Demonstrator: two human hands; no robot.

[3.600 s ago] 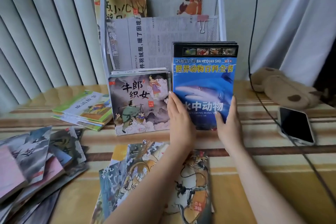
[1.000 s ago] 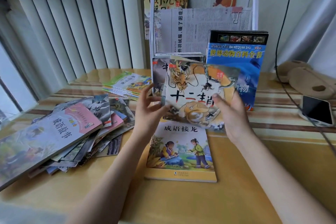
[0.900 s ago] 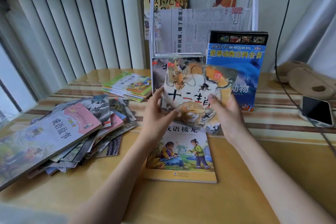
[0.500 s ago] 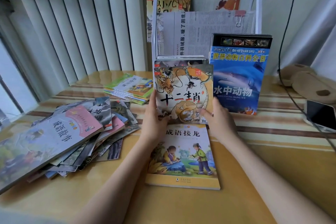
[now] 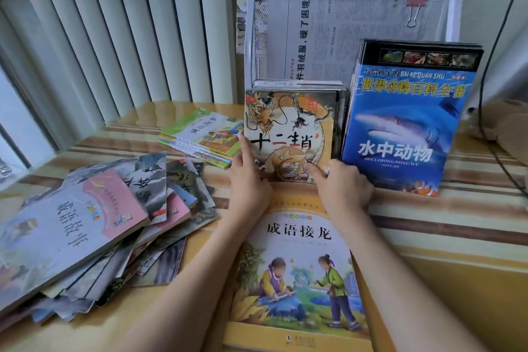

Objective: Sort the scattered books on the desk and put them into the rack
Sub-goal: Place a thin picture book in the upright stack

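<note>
A dragon-cover picture book (image 5: 288, 134) stands upright at the foot of the white wire rack (image 5: 251, 37), in front of other thin books. My left hand (image 5: 248, 180) holds its left edge, index finger up along the side. At its lower right corner my right hand (image 5: 343, 188) presses with fingers curled. A blue shark book (image 5: 400, 123) stands upright to the right of it. A yellow book with two children on its cover (image 5: 300, 266) lies flat on the desk between my forearms. A heap of scattered books (image 5: 94, 226) lies at the left.
A small stack of green-cover books (image 5: 205, 137) lies left of the rack. Newspapers (image 5: 343, 34) hang clipped in the rack's upper tiers. A brown plush toy (image 5: 505, 120) and a black cable (image 5: 485, 100) sit at the right. Vertical blinds (image 5: 114, 31) stand behind the desk.
The dragon-cover book went from held tilted above the desk to standing upright against the books at the rack's foot. Both hands slid down to its lower edges.
</note>
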